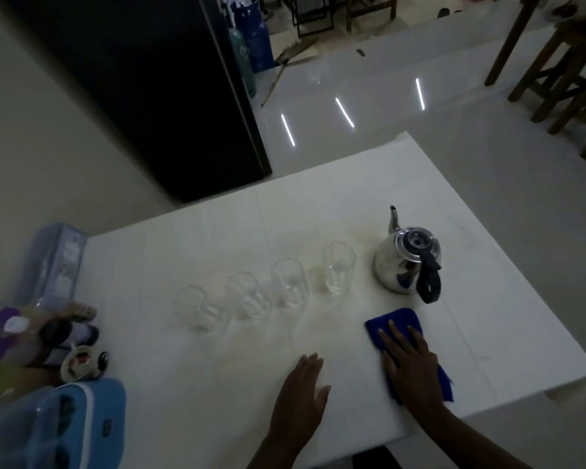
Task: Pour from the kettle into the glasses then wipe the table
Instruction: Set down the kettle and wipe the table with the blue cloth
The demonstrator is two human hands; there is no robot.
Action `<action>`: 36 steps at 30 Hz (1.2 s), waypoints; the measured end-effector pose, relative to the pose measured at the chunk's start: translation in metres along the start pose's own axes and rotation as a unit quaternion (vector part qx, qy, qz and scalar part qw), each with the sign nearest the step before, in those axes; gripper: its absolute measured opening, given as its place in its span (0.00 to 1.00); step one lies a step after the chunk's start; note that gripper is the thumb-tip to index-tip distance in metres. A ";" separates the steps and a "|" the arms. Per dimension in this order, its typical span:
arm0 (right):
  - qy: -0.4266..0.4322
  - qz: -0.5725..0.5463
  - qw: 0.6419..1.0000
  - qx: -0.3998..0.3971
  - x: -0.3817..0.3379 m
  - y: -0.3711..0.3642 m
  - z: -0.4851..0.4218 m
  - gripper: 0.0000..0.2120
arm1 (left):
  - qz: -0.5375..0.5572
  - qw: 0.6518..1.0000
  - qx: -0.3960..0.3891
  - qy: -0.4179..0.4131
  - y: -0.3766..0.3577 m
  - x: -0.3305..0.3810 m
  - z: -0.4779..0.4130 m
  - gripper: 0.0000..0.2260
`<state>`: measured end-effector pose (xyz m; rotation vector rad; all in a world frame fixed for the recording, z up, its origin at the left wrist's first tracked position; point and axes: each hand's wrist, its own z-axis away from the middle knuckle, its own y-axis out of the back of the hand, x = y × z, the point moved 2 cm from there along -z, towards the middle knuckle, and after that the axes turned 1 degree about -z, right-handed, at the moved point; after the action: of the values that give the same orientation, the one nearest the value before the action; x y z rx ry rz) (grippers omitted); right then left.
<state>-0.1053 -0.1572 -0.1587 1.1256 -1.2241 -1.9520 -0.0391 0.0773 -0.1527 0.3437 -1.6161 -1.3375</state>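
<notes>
A steel kettle [405, 262] with a black lid and handle stands upright on the white table [217, 238], right of centre. Left of it, several clear glasses stand in a row, from the nearest one [338, 267] to the farthest left [194, 308]. A blue cloth [398, 321] lies flat in front of the kettle. My right hand [408, 362] presses flat on the cloth, fingers spread, covering its near half. My left hand [301, 396] rests palm down on the bare table, left of the cloth, holding nothing.
A light blue bag [71, 424] and a clutter of small items [78, 362] fill the table's left end. A pale plastic box [53, 262] sits behind them. A tall black cabinet [156, 89] stands beyond the table. Wooden stools [562, 72] are at far right.
</notes>
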 end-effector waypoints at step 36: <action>0.160 0.040 0.985 -0.053 -0.092 -0.049 0.007 0.34 | 0.033 0.998 0.039 0.038 0.045 -0.096 0.037 0.21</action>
<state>-0.0690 -0.0603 -0.1689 1.2566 -0.9663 -1.6773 -0.0062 0.1842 -0.1580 0.3810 -1.6052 -1.1986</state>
